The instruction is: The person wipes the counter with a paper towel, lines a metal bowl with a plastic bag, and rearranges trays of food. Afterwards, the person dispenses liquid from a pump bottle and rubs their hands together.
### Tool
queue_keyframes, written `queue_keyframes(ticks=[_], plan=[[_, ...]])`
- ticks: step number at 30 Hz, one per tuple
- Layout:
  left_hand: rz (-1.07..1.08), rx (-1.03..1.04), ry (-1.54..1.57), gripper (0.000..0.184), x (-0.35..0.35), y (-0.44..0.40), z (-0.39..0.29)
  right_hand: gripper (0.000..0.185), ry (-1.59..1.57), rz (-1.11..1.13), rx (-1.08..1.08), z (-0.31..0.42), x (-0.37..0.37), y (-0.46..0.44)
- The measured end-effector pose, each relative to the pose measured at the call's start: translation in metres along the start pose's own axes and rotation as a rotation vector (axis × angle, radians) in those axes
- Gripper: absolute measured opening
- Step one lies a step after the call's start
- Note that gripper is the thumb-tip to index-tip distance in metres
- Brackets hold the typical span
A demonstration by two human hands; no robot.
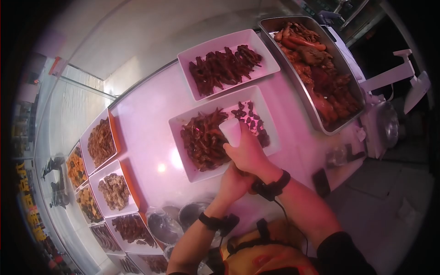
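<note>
My right hand (251, 153) is closed around a white cup-shaped thing (230, 132), tilted above the middle white tray. My left hand (234, 184) is tucked against the heel of the right hand near that tray's front edge; its fingers are hidden, so its grip does not show. Under the right hand, the middle white tray (271, 117) holds dark brown braised pieces (201, 142) in a heap on the left. Small dark pieces (250, 118) lie scattered on its right side. Both wrists wear black bands.
Behind stands another white tray (185, 59) of dark braised pieces (224, 66). To the right, a deep metal tray (316, 121) is full of reddish-brown cooked meat (316, 68). Several food trays line the left beside a glass panel. Metal bowls (164, 225) and a black phone-like object (321, 182) sit near the front.
</note>
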State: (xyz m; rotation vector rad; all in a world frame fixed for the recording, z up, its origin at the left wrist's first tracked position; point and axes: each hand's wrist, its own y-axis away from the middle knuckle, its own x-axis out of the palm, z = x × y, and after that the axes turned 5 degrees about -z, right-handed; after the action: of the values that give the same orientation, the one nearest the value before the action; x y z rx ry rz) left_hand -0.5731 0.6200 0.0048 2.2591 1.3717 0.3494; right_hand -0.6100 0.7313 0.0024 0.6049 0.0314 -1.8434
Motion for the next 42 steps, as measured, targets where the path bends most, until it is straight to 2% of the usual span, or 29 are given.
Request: queue_keyframes(ticks=[3,5,6,9,11,13,15,20,22,24,25,28,31,33,34,36,38,40,42], plan=[[-0.019,0.016,-0.122,0.034,-0.004,-0.007,0.017,0.049,0.049,0.003,0.076,0.005,0.003,-0.002],[-0.035,-0.041,-0.165,0.037,-0.003,0.004,0.011,0.048,0.036,-0.003,-0.013,0.002,0.006,0.003],[-0.064,-0.058,-0.207,0.040,-0.004,0.003,0.002,0.050,0.035,0.012,0.036,0.003,0.006,0.005],[-0.036,-0.036,-0.109,0.047,-0.009,0.001,0.010,0.050,-0.010,-0.010,0.017,0.008,0.005,0.010],[-0.023,-0.035,-0.162,0.049,-0.011,-0.003,0.011,0.054,-0.053,-0.041,-0.060,0.000,0.009,0.009],[-0.008,-0.044,-0.212,0.051,-0.010,-0.004,0.017,0.054,-0.059,-0.006,0.094,-0.002,0.009,0.004],[-0.042,-0.013,-0.316,0.051,-0.010,-0.008,0.024,0.054,-0.023,-0.038,0.068,-0.001,0.009,0.008],[-0.047,-0.024,-0.179,0.054,-0.012,-0.005,0.027,0.054,-0.021,-0.016,0.039,-0.001,0.012,0.005],[-0.044,-0.009,-0.145,0.054,-0.018,-0.006,0.026,0.053,-0.024,-0.034,-0.047,0.000,0.014,0.001],[-0.009,-0.086,-0.217,0.071,-0.021,-0.010,0.019,0.053,-0.025,-0.027,0.007,0.001,0.017,-0.007],[-0.016,-0.093,-0.213,0.071,-0.022,-0.008,0.014,0.052,-0.025,-0.024,0.080,0.000,0.020,-0.005],[0.014,-0.175,-0.188,0.069,-0.024,-0.009,0.001,0.051,0.018,-0.048,0.051,0.004,0.021,-0.005],[0.019,-0.120,-0.182,0.068,-0.023,-0.009,0.006,0.050,0.018,-0.020,0.050,0.006,0.014,-0.004],[0.001,0.031,-0.060,0.065,-0.015,-0.012,0.018,0.050,0.027,-0.048,0.020,0.006,0.005,-0.002],[0.006,0.031,-0.048,0.065,-0.010,-0.013,0.021,0.050,0.028,-0.078,-0.006,0.005,0.001,0.000],[0.057,-0.133,-0.195,0.060,-0.001,-0.015,0.016,0.051,0.027,-0.081,0.052,-0.009,-0.005,-0.001],[0.101,-0.167,-0.202,0.062,0.006,-0.021,0.017,0.051,0.018,-0.087,0.107,-0.017,-0.009,-0.002],[0.150,-0.211,-0.207,0.065,0.013,-0.019,0.021,0.044,0.068,-0.211,-0.012,-0.022,-0.010,0.003],[0.094,-0.080,-0.254,0.063,0.017,-0.018,0.022,0.049,0.074,-0.154,0.037,-0.014,-0.019,0.003]])
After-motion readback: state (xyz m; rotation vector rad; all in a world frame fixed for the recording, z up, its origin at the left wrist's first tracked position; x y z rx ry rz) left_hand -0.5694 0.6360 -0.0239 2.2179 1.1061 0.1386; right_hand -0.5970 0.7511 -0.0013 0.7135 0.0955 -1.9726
